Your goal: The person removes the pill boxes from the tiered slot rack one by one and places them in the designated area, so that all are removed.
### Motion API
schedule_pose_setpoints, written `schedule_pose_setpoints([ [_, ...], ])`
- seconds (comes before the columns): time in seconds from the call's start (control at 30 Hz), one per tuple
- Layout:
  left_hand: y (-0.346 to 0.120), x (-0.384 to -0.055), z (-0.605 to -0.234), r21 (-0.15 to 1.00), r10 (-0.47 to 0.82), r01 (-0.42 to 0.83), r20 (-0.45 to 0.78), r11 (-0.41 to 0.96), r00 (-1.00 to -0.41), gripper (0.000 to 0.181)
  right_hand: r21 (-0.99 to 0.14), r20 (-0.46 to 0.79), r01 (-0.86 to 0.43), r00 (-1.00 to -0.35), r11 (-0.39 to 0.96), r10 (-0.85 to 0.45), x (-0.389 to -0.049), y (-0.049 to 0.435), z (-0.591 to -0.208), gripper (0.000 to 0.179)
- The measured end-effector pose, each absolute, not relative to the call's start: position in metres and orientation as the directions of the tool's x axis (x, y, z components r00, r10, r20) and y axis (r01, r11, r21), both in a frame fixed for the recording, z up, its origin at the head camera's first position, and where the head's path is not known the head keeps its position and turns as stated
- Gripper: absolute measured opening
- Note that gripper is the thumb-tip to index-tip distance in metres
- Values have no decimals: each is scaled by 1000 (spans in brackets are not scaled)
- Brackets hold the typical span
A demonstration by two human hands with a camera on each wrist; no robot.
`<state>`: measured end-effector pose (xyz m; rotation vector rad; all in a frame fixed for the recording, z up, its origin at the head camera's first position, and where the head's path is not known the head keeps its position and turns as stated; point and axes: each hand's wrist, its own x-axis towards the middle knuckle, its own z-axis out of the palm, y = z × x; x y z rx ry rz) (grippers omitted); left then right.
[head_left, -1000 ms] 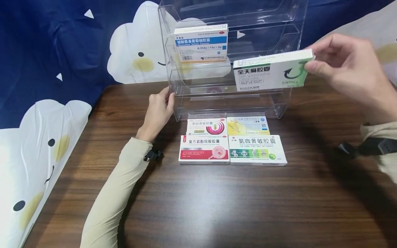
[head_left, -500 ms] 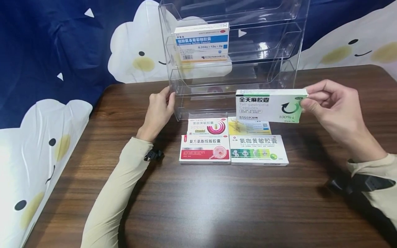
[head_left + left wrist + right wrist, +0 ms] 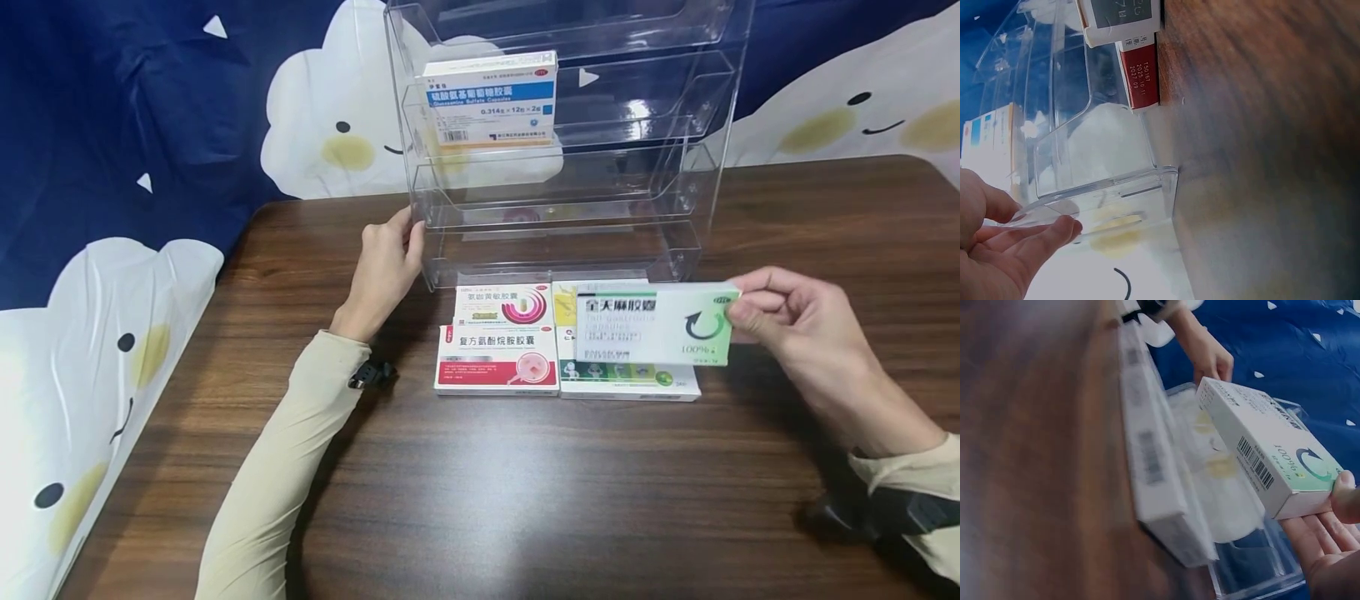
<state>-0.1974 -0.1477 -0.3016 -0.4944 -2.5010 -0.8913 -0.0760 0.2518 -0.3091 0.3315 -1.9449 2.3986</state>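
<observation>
My right hand (image 3: pixel 802 342) pinches the right end of a white and green medicine box (image 3: pixel 652 325) between thumb and fingers. In the head view this box overlaps a yellow box (image 3: pixel 564 302) and a white and green box (image 3: pixel 630 382) on the table. The right wrist view shows the held medicine box (image 3: pixel 1266 444) from its barcode side, tilted. My left hand (image 3: pixel 384 271) grips the left side wall of a clear plastic tiered rack (image 3: pixel 555 179); in the left wrist view, thumb and fingers (image 3: pixel 1054 240) pinch that wall.
A blue and white medicine box (image 3: pixel 491 100) stands on a middle tier of the rack, at its left. Two more boxes, a pink-ringed one (image 3: pixel 487 305) and a red and white one (image 3: pixel 497 362), lie before the rack on the wooden table (image 3: pixel 480 500).
My right hand has brought the white and green medicine box down from in front of the rack's lower tiers to over the boxes on the table. The left hand has stayed at the rack.
</observation>
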Motion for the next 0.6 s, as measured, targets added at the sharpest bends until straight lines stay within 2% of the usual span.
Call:
schedule_pose_setpoints([
  [0.6,-147,-197,-300,507,176,449,498,736,-849,21,-998,36,-15,-945,-65,-325,-18,249,-348,35],
])
